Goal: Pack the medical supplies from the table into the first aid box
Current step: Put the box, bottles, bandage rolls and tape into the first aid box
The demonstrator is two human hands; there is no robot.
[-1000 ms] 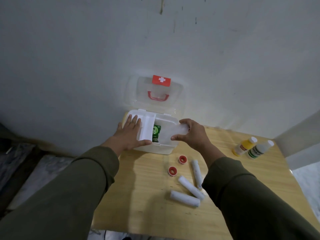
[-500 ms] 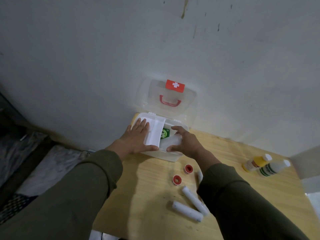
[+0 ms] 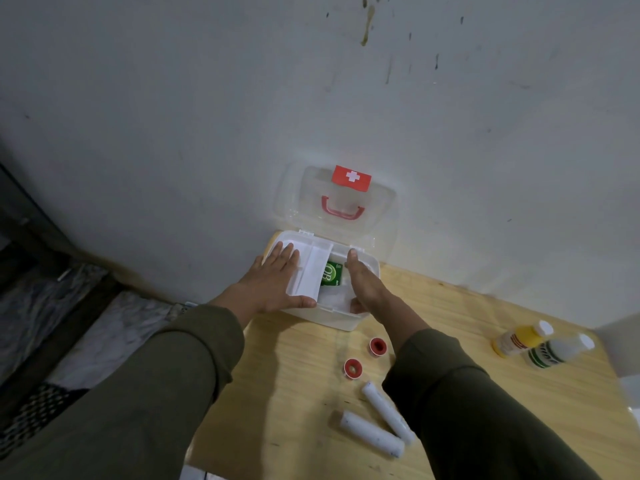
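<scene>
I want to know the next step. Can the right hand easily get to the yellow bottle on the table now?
Probably yes. The right hand is over the open box, and the yellow bottle lies on its side to the right on bare table; nothing lies between them.

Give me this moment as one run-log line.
left hand: flat on inner tray | right hand: inside first aid box | lid: open

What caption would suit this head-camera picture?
Both hands, left and right, reach into the open first aid box while bandage rolls wait on the table.
</scene>
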